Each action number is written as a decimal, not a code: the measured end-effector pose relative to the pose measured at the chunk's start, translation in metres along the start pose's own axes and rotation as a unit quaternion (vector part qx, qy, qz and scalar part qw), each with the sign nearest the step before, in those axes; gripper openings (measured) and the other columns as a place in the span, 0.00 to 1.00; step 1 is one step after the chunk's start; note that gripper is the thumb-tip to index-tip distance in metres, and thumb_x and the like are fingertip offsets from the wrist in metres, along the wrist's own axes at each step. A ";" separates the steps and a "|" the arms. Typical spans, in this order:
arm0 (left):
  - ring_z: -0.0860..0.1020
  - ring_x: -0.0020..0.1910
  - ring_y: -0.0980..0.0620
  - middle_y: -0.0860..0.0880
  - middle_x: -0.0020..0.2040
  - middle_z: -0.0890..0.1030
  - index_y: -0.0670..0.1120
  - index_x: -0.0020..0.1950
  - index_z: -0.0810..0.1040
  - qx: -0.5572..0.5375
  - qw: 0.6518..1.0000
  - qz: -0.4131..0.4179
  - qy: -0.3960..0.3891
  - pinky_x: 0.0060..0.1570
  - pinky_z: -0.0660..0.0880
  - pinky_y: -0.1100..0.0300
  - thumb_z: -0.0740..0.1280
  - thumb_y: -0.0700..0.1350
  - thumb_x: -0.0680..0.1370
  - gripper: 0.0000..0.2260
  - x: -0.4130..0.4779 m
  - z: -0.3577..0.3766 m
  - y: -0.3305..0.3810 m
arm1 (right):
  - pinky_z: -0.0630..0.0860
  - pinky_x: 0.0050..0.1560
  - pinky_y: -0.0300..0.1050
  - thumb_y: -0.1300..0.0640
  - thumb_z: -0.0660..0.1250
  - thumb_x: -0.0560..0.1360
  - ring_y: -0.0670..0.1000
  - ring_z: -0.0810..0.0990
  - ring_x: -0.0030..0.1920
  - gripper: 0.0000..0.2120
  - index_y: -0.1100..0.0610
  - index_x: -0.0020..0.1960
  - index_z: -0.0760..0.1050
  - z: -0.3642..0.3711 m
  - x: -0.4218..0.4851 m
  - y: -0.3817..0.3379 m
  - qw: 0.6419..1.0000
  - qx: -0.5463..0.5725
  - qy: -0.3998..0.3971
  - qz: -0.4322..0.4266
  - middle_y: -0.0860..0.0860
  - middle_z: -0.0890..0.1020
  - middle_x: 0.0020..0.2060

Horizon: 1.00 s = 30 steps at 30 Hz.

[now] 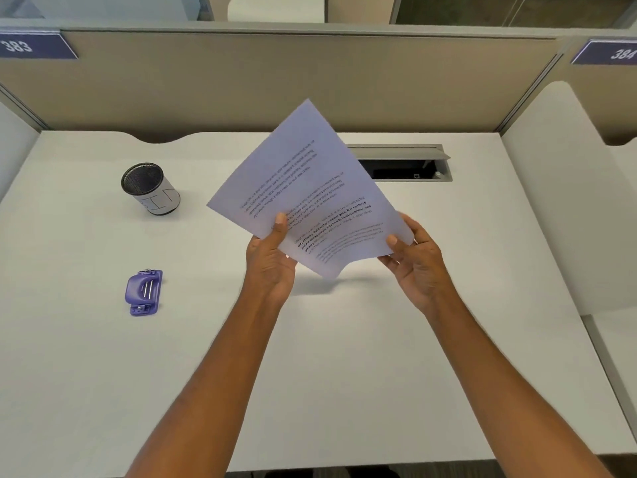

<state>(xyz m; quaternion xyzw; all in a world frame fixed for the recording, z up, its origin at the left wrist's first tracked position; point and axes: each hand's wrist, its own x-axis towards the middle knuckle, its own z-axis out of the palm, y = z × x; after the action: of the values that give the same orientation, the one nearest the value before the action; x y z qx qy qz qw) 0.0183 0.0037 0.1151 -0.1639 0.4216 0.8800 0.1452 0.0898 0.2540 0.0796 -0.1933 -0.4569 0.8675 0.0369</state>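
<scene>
Paper (310, 198) is what both hands hold in the head view, lifted off the desk (344, 357) with its shadow lying under the near corner. The left hand (270, 260) pinches the long left margin, thumb on the printed face and fingers behind. The right hand (417, 260) pinches the bottom edge near its right corner in the same way. Whether this is one sheet or a thin stack cannot be told. The paper rises up and away from both hands, tilted so the print faces the person. It is also turned: its long axis runs from beyond the left hand down toward the right hand. The lines of text climb toward the far right, so the head of the page points away to the far left. A purple hole punch (144, 292) lies flat on the desk well to the left of the left hand, its long axis running roughly toward and away from the person. The left hand is clearly the nearer of the two to it. If punching comes next, the paper probably needs turning so that one edge faces left toward the punch. A pen cup (150, 189) stands beyond the punch, and an open cable slot (403, 163) lies beyond the right hand, partly behind the paper.
</scene>
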 end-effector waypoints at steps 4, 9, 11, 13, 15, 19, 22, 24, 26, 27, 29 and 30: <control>0.78 0.76 0.35 0.38 0.77 0.80 0.49 0.84 0.71 -0.049 0.999 -0.022 0.004 0.75 0.73 0.27 0.68 0.39 0.87 0.25 0.002 -0.002 -0.006 | 0.86 0.60 0.54 0.70 0.72 0.80 0.58 0.86 0.64 0.28 0.59 0.77 0.73 0.014 0.000 0.003 0.998 0.048 0.031 -0.019 0.57 0.85 0.66; 0.79 0.76 0.35 0.39 0.76 0.80 0.51 0.83 0.72 -0.081 0.996 -0.046 0.009 0.73 0.75 0.30 0.68 0.41 0.87 0.24 0.001 -0.001 -0.012 | 0.86 0.56 0.50 0.71 0.72 0.80 0.55 0.87 0.62 0.24 0.59 0.75 0.76 0.026 0.000 0.009 0.999 0.004 0.047 -0.006 0.55 0.87 0.65; 0.79 0.75 0.36 0.40 0.76 0.81 0.51 0.83 0.72 -0.087 0.995 -0.047 0.010 0.74 0.75 0.31 0.68 0.41 0.87 0.24 0.000 -0.002 -0.014 | 0.87 0.55 0.50 0.71 0.72 0.80 0.54 0.88 0.60 0.23 0.60 0.74 0.78 0.028 0.001 0.008 0.998 -0.010 0.056 -0.007 0.54 0.88 0.64; 0.80 0.75 0.37 0.39 0.76 0.81 0.50 0.83 0.73 -0.083 0.995 -0.043 0.017 0.75 0.75 0.33 0.68 0.41 0.87 0.23 -0.002 -0.004 -0.014 | 0.87 0.55 0.51 0.70 0.73 0.80 0.54 0.89 0.60 0.21 0.58 0.71 0.80 0.026 0.002 0.005 0.998 -0.020 0.062 -0.011 0.54 0.89 0.64; 0.80 0.76 0.39 0.39 0.76 0.81 0.47 0.82 0.73 -0.075 0.996 -0.030 0.023 0.75 0.76 0.36 0.67 0.42 0.87 0.22 -0.001 -0.010 -0.009 | 0.87 0.56 0.52 0.69 0.74 0.80 0.54 0.89 0.59 0.20 0.56 0.69 0.82 0.021 0.003 0.000 0.997 -0.034 0.065 -0.018 0.53 0.89 0.64; 0.83 0.71 0.45 0.39 0.77 0.79 0.41 0.82 0.72 -0.015 0.999 0.025 0.013 0.75 0.78 0.45 0.64 0.43 0.89 0.21 0.011 -0.035 0.014 | 0.87 0.52 0.49 0.68 0.75 0.79 0.53 0.90 0.58 0.19 0.54 0.68 0.83 0.004 0.004 -0.015 0.994 -0.078 0.068 -0.024 0.53 0.90 0.63; 0.81 0.68 0.45 0.40 0.76 0.81 0.40 0.78 0.77 0.079 0.996 0.028 -0.018 0.71 0.78 0.47 0.66 0.44 0.87 0.19 0.020 -0.057 0.032 | 0.87 0.51 0.48 0.66 0.77 0.78 0.54 0.91 0.57 0.19 0.54 0.67 0.83 -0.009 0.005 -0.024 0.991 -0.115 0.066 -0.011 0.52 0.90 0.62; 0.84 0.63 0.49 0.47 0.68 0.87 0.47 0.71 0.84 0.164 0.985 0.014 -0.044 0.60 0.84 0.52 0.71 0.47 0.85 0.15 0.021 -0.066 0.041 | 0.88 0.53 0.50 0.65 0.78 0.77 0.55 0.90 0.58 0.20 0.54 0.68 0.84 -0.016 0.005 -0.028 0.989 -0.136 0.057 -0.001 0.53 0.90 0.63; 0.87 0.59 0.49 0.47 0.66 0.88 0.50 0.69 0.86 0.246 0.964 -0.015 -0.101 0.54 0.86 0.53 0.74 0.53 0.82 0.16 0.021 -0.069 0.046 | 0.89 0.57 0.53 0.62 0.81 0.73 0.56 0.90 0.60 0.24 0.54 0.68 0.84 -0.021 0.004 -0.030 0.988 -0.150 0.037 0.013 0.54 0.90 0.63; 0.88 0.58 0.48 0.46 0.65 0.88 0.51 0.68 0.86 0.274 0.953 -0.032 -0.122 0.53 0.86 0.52 0.75 0.57 0.80 0.18 0.021 -0.070 0.048 | 0.89 0.58 0.54 0.60 0.82 0.71 0.56 0.90 0.60 0.26 0.55 0.69 0.84 -0.022 0.004 -0.031 0.987 -0.157 0.025 0.021 0.54 0.89 0.64; 0.89 0.56 0.46 0.44 0.64 0.89 0.52 0.65 0.87 0.299 0.941 -0.061 -0.144 0.53 0.86 0.52 0.79 0.60 0.76 0.22 0.021 -0.069 0.051 | 0.89 0.57 0.53 0.59 0.82 0.70 0.57 0.90 0.60 0.28 0.56 0.69 0.84 -0.023 0.003 -0.032 0.985 -0.168 0.005 0.034 0.56 0.89 0.64; 0.90 0.56 0.45 0.44 0.64 0.89 0.51 0.64 0.88 0.300 0.939 -0.072 -0.151 0.53 0.86 0.52 0.80 0.59 0.75 0.21 0.022 -0.069 0.051 | 0.89 0.56 0.52 0.59 0.82 0.69 0.58 0.90 0.60 0.28 0.56 0.69 0.84 -0.022 0.002 -0.032 0.984 -0.172 -0.002 0.038 0.56 0.89 0.64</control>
<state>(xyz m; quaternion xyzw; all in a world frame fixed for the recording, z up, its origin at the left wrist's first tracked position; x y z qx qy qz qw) -0.0106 -0.0788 0.1012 -0.0074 0.6259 0.7146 0.3123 0.0925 0.2906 0.0933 -0.2124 -0.5917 0.7770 -0.0310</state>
